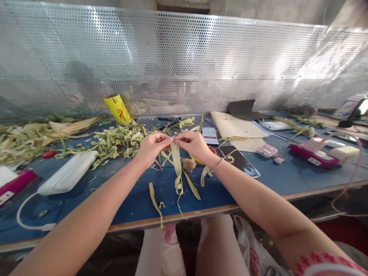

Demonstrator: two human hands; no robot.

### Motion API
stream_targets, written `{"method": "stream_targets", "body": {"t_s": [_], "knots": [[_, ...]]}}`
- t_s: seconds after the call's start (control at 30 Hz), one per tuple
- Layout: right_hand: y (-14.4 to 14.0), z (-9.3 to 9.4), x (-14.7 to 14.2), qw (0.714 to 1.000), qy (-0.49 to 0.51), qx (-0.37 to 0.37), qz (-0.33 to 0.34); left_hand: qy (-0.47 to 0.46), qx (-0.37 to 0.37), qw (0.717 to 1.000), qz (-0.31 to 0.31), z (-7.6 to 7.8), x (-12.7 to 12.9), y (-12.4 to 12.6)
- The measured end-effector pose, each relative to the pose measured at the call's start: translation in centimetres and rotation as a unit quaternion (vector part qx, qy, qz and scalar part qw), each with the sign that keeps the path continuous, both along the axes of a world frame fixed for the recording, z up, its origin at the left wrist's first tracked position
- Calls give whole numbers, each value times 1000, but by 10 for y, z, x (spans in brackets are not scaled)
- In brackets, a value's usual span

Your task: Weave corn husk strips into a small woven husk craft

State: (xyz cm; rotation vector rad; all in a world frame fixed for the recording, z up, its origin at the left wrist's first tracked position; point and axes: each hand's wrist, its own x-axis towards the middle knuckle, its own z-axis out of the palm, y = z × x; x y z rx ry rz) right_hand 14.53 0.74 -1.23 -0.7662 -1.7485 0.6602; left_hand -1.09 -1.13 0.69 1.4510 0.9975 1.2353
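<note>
My left hand and my right hand meet above the blue table. Both pinch the top end of a pale green leaf strip, which hangs down and curls at its lower end over the table. More loose strips lie under it near the front edge. A small brown tuft sits just below my right hand. A heap of green leaf scraps lies behind my left hand.
A perforated metal screen walls the table's back. A yellow tube leans against it. A white power bank with cable lies left, a dark phone right, pink devices and brown paper farther right.
</note>
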Motion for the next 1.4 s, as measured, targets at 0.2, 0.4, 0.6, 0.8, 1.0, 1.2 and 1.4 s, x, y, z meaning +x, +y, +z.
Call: {"method": "stream_targets", "body": {"t_s": [0.2,0.4,0.6,0.8,1.0,1.2,1.4], "knots": [[-1,4,0,984,80,-132,84,21,0,1000,2,0,-1,0],[-4,8,1,968,120,-183,124,-5,-2,1000,3,3,0,-1],[-3,7,4,977,100,-141,125,-68,-58,996,-5,4,-1,1],[-1,7,5,980,72,-132,128,-52,-61,997,8,4,0,0],[-4,11,4,973,78,-180,125,46,55,997,35,3,0,0],[-4,10,6,989,1,-118,84,135,86,987,32,7,-2,-3],[-3,7,9,996,-34,-58,65,166,91,981,41,7,-3,-4]]}}
